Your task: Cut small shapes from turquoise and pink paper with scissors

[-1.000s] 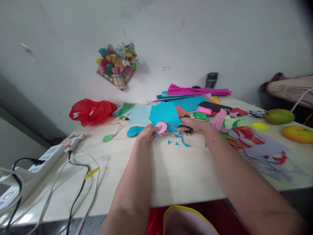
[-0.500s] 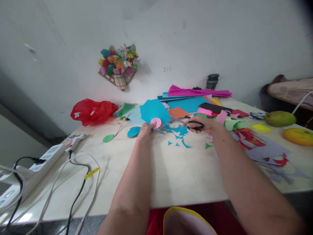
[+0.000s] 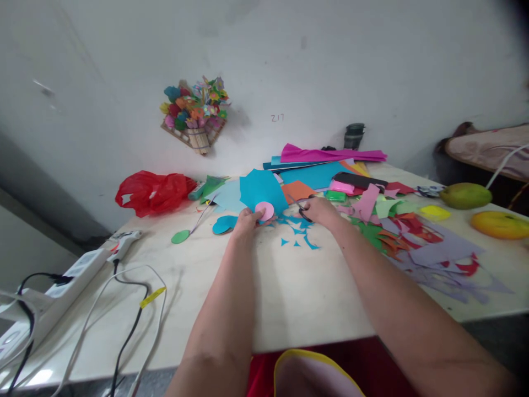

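Observation:
A pink paper circle [image 3: 265,212] lies against a blue sheet of paper [image 3: 261,186], and my left hand [image 3: 247,221] pinches the two together with its thumb on the circle. My right hand [image 3: 320,211] is closed round the dark handles of a pair of scissors [image 3: 295,202], whose blades point up and left, apart from the circle. Under and between the hands lie small blue paper scraps [image 3: 298,230]. Left of my left hand are cut blue paper circles [image 3: 224,224]. Farther left lies a green paper circle [image 3: 181,236].
A red plastic bag [image 3: 152,193] sits at the back left, a power strip [image 3: 78,286] with cables at the left edge. On the right are a black phone [image 3: 359,181], coloured paper scraps [image 3: 440,251] and two mangoes [image 3: 466,196]. Rolled magenta paper [image 3: 330,155] lies along the wall.
My right hand has moved left with the scissors, and the blades now tilt upward rather than lying nearly level. My left hand still holds the circle and blue sheet. The view has shifted slightly.

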Tool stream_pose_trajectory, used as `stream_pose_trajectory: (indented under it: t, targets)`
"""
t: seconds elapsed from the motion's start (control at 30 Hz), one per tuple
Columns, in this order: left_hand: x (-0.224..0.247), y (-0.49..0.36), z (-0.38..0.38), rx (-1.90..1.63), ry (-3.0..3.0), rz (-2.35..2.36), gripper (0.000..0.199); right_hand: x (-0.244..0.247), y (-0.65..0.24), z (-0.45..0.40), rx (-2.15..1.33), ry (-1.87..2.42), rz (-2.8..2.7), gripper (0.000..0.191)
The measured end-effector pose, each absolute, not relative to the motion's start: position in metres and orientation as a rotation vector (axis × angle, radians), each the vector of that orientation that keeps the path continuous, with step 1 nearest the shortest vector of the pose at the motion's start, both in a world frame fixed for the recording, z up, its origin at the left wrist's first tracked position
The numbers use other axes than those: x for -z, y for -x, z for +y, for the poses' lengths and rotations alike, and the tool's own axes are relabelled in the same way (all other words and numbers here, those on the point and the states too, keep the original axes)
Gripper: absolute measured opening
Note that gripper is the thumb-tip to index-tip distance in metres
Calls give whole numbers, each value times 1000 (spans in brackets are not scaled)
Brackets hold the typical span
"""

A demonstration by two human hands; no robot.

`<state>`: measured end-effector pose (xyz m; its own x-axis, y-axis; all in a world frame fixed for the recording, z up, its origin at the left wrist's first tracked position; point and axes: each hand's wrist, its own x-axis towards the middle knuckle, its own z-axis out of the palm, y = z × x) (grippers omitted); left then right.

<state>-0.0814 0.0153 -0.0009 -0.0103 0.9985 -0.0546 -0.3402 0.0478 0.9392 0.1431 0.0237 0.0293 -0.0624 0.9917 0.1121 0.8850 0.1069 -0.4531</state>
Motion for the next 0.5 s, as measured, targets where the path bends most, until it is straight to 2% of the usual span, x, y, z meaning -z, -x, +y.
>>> stream_pose_trajectory:
  t: [0.1,0.23,0.4,0.5]
  targets:
    - [2,80,16,-1392,-904,1023,15,-25,-140,22,-184,1990,-2012,25]
    - [2,78,15,-1392,-929,1017,15,-26,-138,20,-201,2003,-2071,29]
    - [0,77,13,-1316,-1002,997,22,-37,-145,19,-428,1978,-2170,15]
    - [-1,76,11,-1274,-1045,996,24,-42,-146,19,-391,1931,-2063,5]
